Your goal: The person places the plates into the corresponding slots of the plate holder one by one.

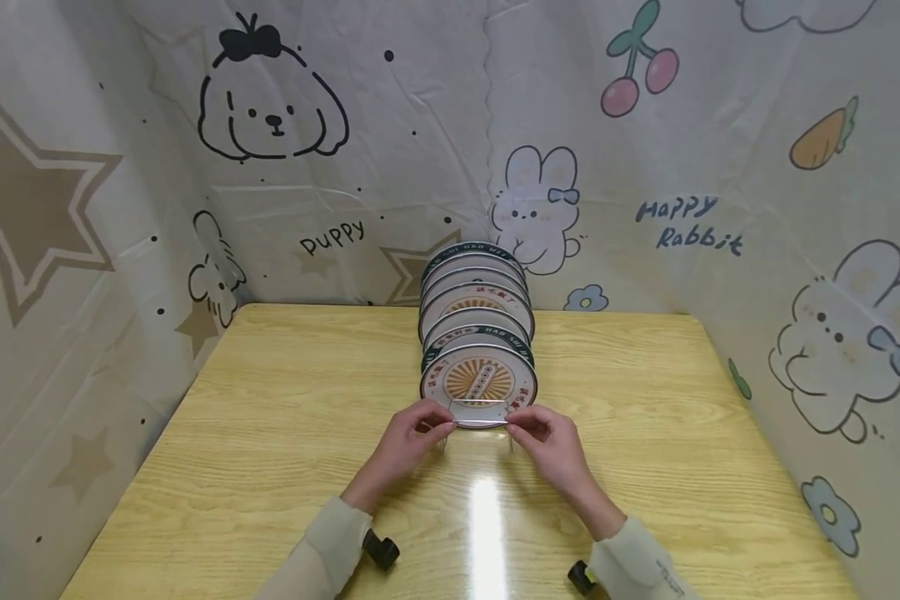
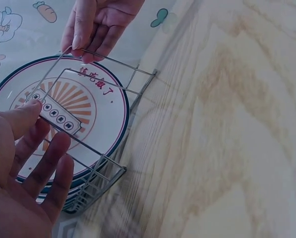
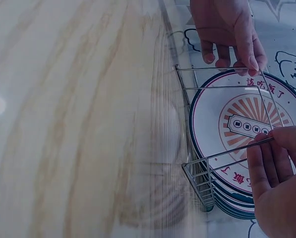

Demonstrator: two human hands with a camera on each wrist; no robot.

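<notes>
A metal wire dish rack (image 1: pixel 480 422) stands on the table, holding several round plates upright in a row from front to back. The front plate (image 1: pixel 438 382) is white with a dark rim, red characters and an orange sunburst. At the rack's near end, the left hand (image 1: pixel 412 433) pinches one upper corner of the wire frame between thumb and fingers. The right hand (image 1: pixel 551 437) pinches the opposite corner. Both wrist views show the thumbs on the wire, the other fingers loosely bent beneath. Plates farther back are partly hidden behind the front one.
The rack sits on a light wood-grain table (image 1: pixel 307 392). Behind it hangs a pale cloth (image 1: pixel 420 108) printed with cartoon animals, and the rearmost plate (image 1: pixel 472 247) stands close to it. The cloth also rises along both table sides.
</notes>
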